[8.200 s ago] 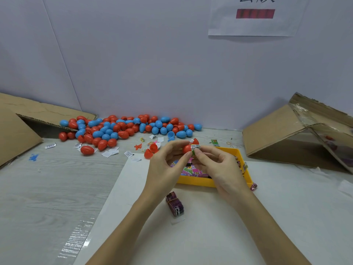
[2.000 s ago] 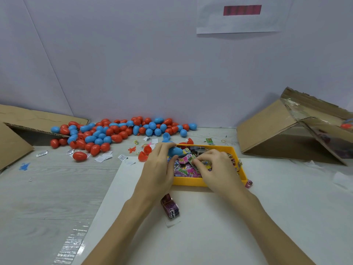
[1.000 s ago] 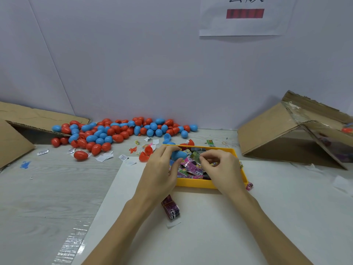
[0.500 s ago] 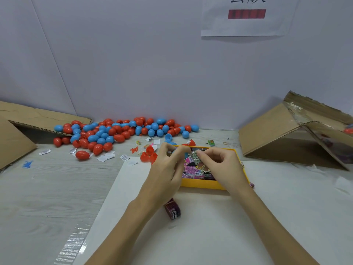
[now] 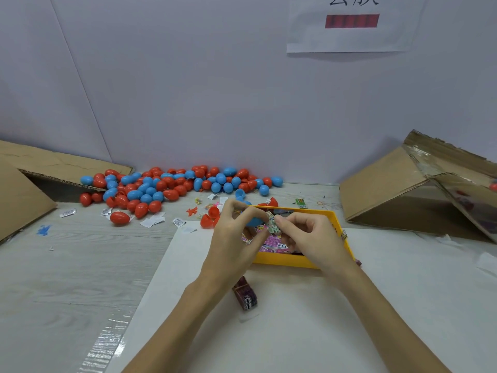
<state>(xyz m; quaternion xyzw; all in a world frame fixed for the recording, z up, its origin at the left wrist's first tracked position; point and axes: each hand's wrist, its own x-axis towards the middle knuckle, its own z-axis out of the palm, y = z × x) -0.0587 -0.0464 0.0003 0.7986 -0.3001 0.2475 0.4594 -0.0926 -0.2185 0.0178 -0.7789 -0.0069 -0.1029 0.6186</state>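
Closest to me, a little banded bundle of packets (image 5: 246, 294) lies on the white sheet (image 5: 295, 332). Just past it my left hand (image 5: 234, 243) grips a blue egg half (image 5: 254, 222) over the yellow tray (image 5: 290, 261). My right hand (image 5: 309, 238) pinches a small printed packet (image 5: 272, 226) right at the egg's edge. Way back, red and blue eggs (image 5: 166, 184) are heaped along the wall (image 5: 188, 103).

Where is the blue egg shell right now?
In the head view, the left hand holds the blue egg shell above the left end of the yellow tray, beside the small packet pinched by the right hand.
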